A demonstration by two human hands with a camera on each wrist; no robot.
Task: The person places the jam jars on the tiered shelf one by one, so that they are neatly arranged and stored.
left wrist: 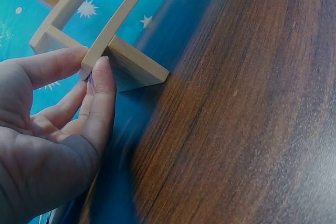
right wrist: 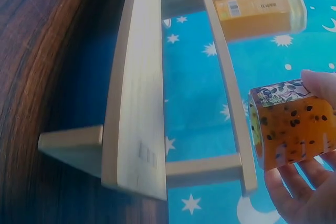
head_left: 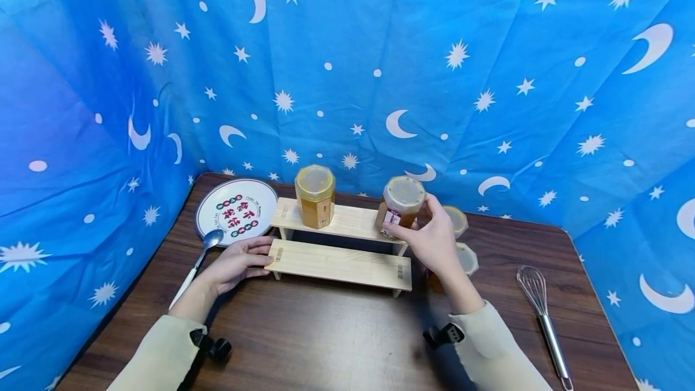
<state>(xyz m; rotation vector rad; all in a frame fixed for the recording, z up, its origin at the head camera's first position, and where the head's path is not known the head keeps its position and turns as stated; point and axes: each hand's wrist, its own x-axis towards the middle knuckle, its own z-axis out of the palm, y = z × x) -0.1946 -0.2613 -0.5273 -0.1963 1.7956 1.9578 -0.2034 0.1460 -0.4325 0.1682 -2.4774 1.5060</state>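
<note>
A two-step wooden rack stands on a dark wooden table. One honey jar stands on the upper step at the left. My right hand grips a second jar of orange preserve with dark seeds at the right end of the upper step; whether its base touches the step I cannot tell. In the right wrist view this jar is held by the fingertips beside the rack. My left hand touches the left end of the lower step, thumb and fingers straight against the wood.
Two more jars stand behind my right hand, right of the rack. A round printed plate and a spoon lie at the left. A whisk lies at the right. Blue star-and-moon cloth surrounds the table.
</note>
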